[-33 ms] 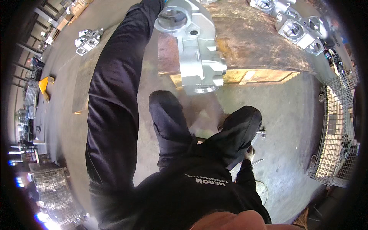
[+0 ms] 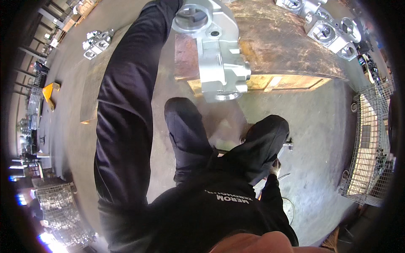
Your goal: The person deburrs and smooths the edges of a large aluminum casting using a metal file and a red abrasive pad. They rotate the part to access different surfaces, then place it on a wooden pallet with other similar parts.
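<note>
One silver casting (image 2: pixel 211 63) over the wooden bench's (image 2: pixel 282 38) near edge, long axis toward you, far end beside your left sleeve (image 2: pixel 126 88), left fingers out of view; your right hand (image 2: pixel 275 169) well apart below, grip indiscernible.

My view as clock face, 12 at top. Three o'clock: wire cage (image 2: pixel 357 168) on casters, pale slatted panel (image 2: pixel 366 134) showing through mesh. Between 4 and 5, at rim: straw-coloured bristles (image 2: pixel 331 240). Eight: wire basket (image 2: pixel 55 198), stacked contents blurred. Between 9 and 10: angular yellow equipment (image 2: pixel 48 93) on grey concrete floor (image 2: pixel 316 122). Between 10 and 11, far off: cardboard boxes (image 2: pixel 85 7).
</note>
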Motion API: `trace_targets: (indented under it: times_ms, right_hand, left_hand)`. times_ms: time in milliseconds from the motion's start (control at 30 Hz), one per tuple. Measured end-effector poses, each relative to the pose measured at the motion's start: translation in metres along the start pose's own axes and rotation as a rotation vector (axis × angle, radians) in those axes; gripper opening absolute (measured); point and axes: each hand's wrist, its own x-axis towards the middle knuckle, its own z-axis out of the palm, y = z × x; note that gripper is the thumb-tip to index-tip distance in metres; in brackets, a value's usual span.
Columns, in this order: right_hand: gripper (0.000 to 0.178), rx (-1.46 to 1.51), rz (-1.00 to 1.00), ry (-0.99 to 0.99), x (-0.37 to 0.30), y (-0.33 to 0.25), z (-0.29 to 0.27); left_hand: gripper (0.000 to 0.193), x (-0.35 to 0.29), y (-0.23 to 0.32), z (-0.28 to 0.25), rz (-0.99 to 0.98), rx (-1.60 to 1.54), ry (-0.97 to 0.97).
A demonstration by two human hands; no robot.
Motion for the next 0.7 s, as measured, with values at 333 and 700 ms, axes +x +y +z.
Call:
trace_targets:
  times_ms: [333,700]
  right_hand:
    - [0.047,-0.139,0.094,0.557,-0.04,-0.112,-0.108]
    - [0.035,0.517,-0.728,0.41,-0.083,-0.449,-0.117]
  left_hand:
    - [0.032,-0.009,0.002,-0.002,0.05,-0.029,-0.015]
    - [0.024,-0.026,0.001,0.002,0.073,-0.086,-0.044]
